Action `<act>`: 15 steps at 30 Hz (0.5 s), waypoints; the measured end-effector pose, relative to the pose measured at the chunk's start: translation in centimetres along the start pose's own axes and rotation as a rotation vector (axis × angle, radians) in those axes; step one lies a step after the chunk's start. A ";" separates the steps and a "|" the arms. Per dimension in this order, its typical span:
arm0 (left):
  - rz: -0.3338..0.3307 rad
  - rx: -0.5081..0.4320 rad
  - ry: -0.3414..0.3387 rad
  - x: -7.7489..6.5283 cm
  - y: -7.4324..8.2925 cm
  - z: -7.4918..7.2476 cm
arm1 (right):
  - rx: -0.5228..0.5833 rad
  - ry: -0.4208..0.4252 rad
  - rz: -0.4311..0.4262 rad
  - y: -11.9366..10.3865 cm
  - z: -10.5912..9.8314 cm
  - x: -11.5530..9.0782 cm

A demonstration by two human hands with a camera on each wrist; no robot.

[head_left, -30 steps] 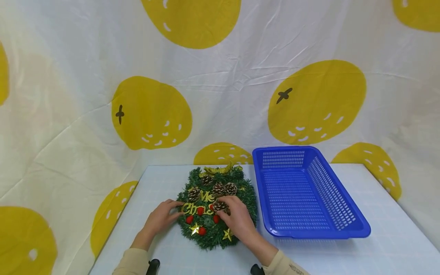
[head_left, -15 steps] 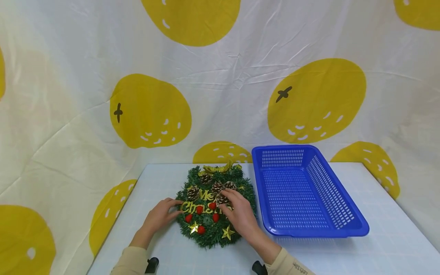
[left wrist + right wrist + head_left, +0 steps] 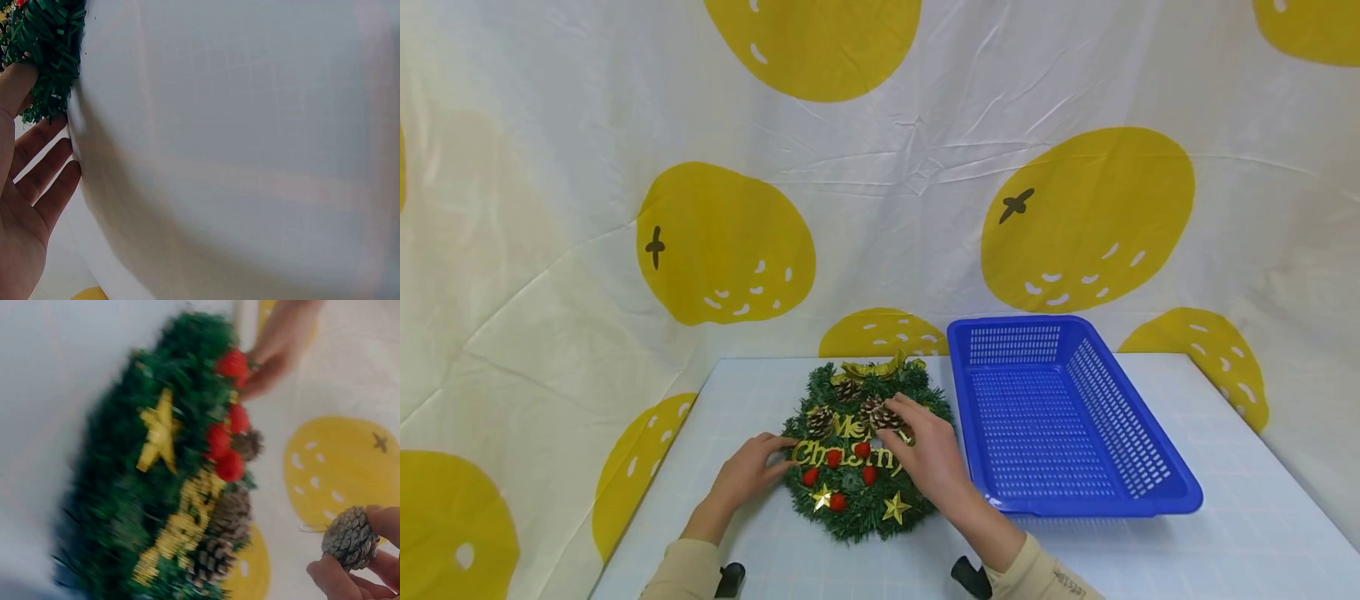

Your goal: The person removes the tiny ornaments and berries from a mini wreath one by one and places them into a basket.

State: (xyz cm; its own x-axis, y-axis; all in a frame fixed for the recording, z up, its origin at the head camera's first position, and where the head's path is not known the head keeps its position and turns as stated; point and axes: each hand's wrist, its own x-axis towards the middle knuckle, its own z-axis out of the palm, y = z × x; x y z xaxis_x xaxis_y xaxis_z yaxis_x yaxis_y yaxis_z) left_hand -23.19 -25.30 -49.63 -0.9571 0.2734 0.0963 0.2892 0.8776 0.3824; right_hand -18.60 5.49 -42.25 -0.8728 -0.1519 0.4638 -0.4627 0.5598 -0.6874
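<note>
A green Christmas wreath [image 3: 865, 521] lies on the table, bearing gold lettering [image 3: 811, 453], red balls [image 3: 837, 502], gold stars [image 3: 896, 507] and pine cones [image 3: 820, 422]. My left hand [image 3: 747, 475] holds its left edge; the left wrist view shows the thumb over the greenery, with other fingers spread by the table surface. Above the wreath, my right hand [image 3: 934, 454] pinches a pine cone [image 3: 351, 539] between thumb and fingers. In the right wrist view this pine cone is apart from the wreath, and a thin pale loop [image 3: 312, 528] sticks out from it.
A blue plastic basket [image 3: 1037, 433] with perforated walls stands to the right of the wreath. A gold bow [image 3: 874, 371] sits at the wreath's far end. Behind the white table [image 3: 760, 400] hangs a cloth [image 3: 880, 183] printed with yellow fruit.
My right hand has moved a little away from me and to the right with the pine cone, uncovering more of the lettering. The left hand keeps its place at the wreath's edge.
</note>
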 end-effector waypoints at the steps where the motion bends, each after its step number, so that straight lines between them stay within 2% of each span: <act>1: 0.000 -0.001 0.000 0.0 0.0 0.0 | 0.008 0.006 0.000 -0.2 -0.3 0.2; 10: -0.003 0.001 -0.001 0.0 -0.1 0.0 | 0.023 0.063 -0.022 -1.2 -3.6 2.4; 15: 0.001 0.002 -0.001 0.0 0.0 -0.1 | 0.073 0.064 0.010 -0.9 -5.4 3.8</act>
State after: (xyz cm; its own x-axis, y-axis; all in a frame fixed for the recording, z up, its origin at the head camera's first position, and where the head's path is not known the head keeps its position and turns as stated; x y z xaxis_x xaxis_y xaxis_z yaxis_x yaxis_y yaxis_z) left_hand -23.16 -25.36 -49.53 -0.9569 0.2743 0.0960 0.2899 0.8783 0.3802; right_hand -20.68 8.74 -36.83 -0.8668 -0.0933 0.4898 -0.4662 0.5000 -0.7299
